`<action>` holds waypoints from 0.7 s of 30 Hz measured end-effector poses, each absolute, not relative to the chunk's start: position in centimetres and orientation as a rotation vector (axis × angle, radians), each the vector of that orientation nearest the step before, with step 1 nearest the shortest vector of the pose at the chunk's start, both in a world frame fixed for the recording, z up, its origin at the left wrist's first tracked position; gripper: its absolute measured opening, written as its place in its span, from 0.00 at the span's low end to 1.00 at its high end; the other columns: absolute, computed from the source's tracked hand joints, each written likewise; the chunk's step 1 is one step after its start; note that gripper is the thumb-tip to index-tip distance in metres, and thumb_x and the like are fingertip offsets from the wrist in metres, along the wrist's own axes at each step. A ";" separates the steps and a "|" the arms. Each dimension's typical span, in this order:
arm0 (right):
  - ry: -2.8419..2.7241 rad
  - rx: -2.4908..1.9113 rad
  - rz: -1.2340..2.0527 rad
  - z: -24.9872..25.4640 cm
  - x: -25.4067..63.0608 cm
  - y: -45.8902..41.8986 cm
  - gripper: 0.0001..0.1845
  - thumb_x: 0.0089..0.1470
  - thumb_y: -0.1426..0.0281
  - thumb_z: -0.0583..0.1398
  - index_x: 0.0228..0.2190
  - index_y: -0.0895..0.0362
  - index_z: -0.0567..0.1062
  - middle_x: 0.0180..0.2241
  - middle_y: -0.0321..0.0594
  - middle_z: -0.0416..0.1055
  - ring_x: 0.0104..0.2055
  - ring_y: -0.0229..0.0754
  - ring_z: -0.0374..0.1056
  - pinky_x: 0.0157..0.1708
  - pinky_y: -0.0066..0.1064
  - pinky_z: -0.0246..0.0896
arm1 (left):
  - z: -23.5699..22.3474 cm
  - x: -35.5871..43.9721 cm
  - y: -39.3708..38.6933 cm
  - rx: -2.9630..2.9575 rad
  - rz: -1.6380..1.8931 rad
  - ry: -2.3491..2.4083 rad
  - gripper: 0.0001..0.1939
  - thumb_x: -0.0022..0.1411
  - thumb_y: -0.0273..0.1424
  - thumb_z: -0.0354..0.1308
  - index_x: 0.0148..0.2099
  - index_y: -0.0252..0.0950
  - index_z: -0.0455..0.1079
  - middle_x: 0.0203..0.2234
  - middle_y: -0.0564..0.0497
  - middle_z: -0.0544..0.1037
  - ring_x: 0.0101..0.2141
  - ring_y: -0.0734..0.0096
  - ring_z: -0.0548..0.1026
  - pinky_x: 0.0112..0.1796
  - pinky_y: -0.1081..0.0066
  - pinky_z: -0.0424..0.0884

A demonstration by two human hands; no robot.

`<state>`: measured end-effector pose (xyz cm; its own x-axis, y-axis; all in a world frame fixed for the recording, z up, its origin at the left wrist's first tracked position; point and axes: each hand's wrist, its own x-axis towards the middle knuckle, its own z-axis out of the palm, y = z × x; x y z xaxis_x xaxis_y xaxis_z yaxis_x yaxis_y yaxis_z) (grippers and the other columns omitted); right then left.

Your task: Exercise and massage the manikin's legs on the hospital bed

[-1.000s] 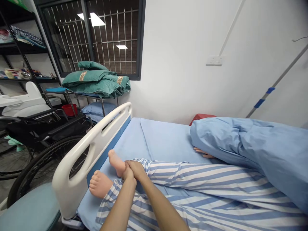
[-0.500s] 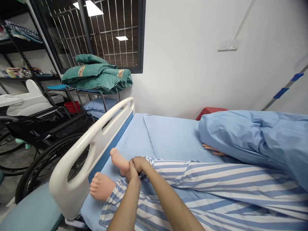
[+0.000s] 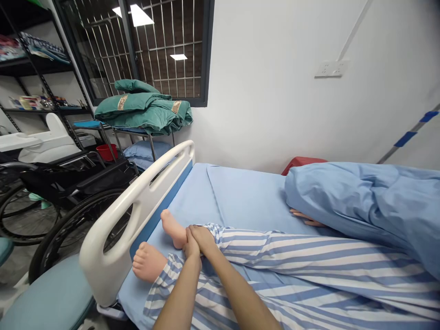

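On the bed lies a figure in blue-and-white striped pyjama trousers (image 3: 292,243), with smooth bare feet like a manikin's. My left hand (image 3: 191,247) and my right hand (image 3: 202,238) are close together, wrapped round the ankle of the far leg, just above its far foot (image 3: 173,229). My right hand lies at the trouser cuff, and the two hands partly overlap. Most of the ankle is hidden beneath them. The near foot (image 3: 149,262) rests on the sheet, toes up, beside my left forearm.
A white bed end board (image 3: 137,201) stands left of the feet, with a wheelchair (image 3: 79,197) beyond it. Blue bedding (image 3: 360,197) covers the upper body, and a hand (image 3: 307,217) peeks out below. Folded green quilts (image 3: 147,110) sit under the barred window.
My right hand has flattened and settled over the ankle beside my left hand. The view has shifted slightly; the leg stays on the bed.
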<state>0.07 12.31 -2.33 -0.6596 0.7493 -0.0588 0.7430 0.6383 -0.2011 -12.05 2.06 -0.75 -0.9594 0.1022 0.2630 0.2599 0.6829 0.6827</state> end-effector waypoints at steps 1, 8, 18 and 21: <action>-2.803 -1.279 0.326 -2.3 0.1 12.0 0.15 0.55 0.77 0.50 0.42 0.58 0.70 0.43 0.45 0.72 0.42 0.42 0.69 0.41 0.30 0.58 | -0.5 -11.9 2.0 -0.305 -1.166 -2.681 0.18 0.62 0.31 0.26 0.24 0.40 0.50 0.28 0.42 0.67 0.44 0.49 0.68 0.37 0.53 0.64; -2.767 -1.218 0.363 -1.2 0.6 10.9 0.15 0.52 0.72 0.54 0.43 0.58 0.70 0.43 0.44 0.72 0.43 0.42 0.68 0.40 0.26 0.58 | 1.7 -10.9 1.0 -0.398 -1.343 -2.630 0.14 0.61 0.31 0.34 0.23 0.39 0.38 0.22 0.50 0.59 0.44 0.53 0.66 0.32 0.62 0.62; -2.971 -1.243 0.478 -1.4 -0.4 14.3 0.14 0.42 0.72 0.60 0.36 0.57 0.76 0.39 0.44 0.76 0.39 0.47 0.72 0.34 0.31 0.61 | -0.7 -11.9 2.0 -0.301 -1.277 -2.657 0.14 0.61 0.31 0.30 0.23 0.40 0.44 0.30 0.43 0.67 0.47 0.47 0.65 0.43 0.50 0.62; -3.073 -1.163 0.571 -2.0 -0.8 15.6 0.17 0.36 0.68 0.64 0.34 0.57 0.76 0.37 0.45 0.76 0.37 0.47 0.72 0.30 0.29 0.61 | -1.4 -12.2 2.3 -0.296 -1.163 -2.715 0.20 0.62 0.31 0.25 0.26 0.40 0.55 0.33 0.40 0.68 0.49 0.45 0.64 0.44 0.47 0.63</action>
